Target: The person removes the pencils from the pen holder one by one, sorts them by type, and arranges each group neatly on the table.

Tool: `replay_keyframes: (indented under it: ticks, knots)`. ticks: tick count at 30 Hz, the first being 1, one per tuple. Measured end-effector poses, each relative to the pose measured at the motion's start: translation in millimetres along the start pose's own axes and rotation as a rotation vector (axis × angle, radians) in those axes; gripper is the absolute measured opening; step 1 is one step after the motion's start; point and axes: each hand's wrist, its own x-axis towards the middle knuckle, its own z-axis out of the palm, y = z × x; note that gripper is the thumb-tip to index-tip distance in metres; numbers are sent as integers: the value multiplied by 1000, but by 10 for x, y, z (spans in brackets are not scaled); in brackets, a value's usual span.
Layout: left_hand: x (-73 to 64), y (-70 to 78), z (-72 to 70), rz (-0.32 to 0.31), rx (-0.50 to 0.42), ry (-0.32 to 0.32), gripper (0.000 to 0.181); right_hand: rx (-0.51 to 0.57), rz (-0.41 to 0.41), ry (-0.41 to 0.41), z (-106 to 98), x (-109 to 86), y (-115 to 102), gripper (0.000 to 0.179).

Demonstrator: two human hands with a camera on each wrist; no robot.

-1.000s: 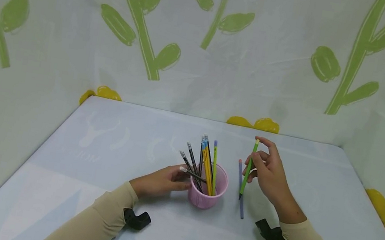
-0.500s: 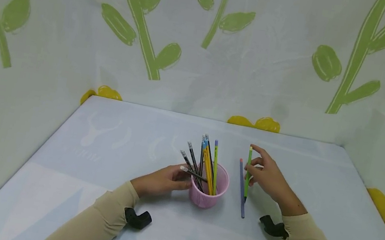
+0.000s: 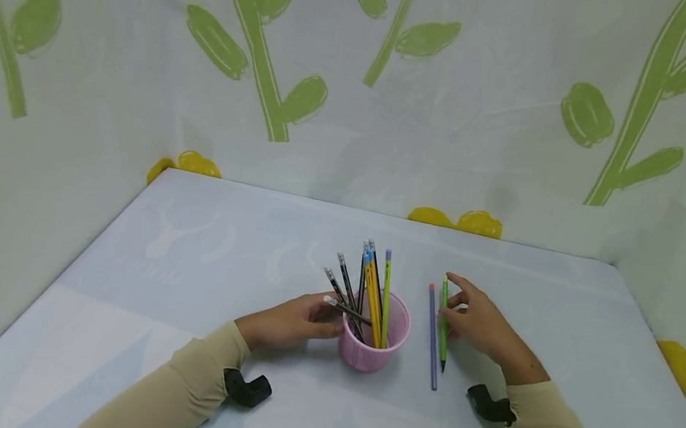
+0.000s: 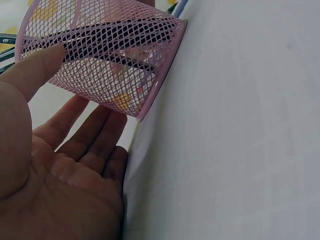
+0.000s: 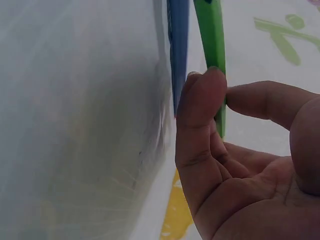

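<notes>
A pink mesh pencil cup (image 3: 363, 359) stands on the table with several black, yellow and lime-green pencils leaning in it. At its left side my left hand (image 3: 292, 323) holds it; in the left wrist view the thumb lies on the mesh (image 4: 107, 65) and the fingers reach the opposite side. My right hand (image 3: 481, 326) pinches a green pencil (image 5: 212, 35) between thumb and fingers, with the index finger at its pale yellow end. The dark tip points toward the front, low over the table. Just left of it lies a blue-purple pencil (image 3: 433, 338) with a pinkish end.
The pale table (image 3: 300, 415) meets white walls (image 3: 459, 150) printed with green plants and yellow flowers at the back and sides. A black wrist mount (image 3: 247, 390) sits on the left cuff and another mount (image 3: 490, 405) on the right one.
My right hand has come lower with the green pencil, which has tipped from steep to nearly flat, right beside the blue-purple pencil. My left hand and the cup stay where they were.
</notes>
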Motion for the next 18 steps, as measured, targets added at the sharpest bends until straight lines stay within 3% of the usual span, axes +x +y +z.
replay_keyframes:
  ticks: [10,18]
  knots:
    - [-4,-15,1,0,-10,-6,53,-38,28,-17,24,27,59,78]
    - [5,-29,9,17,-21,-11,53,-108,29,32,52,17,60,72]
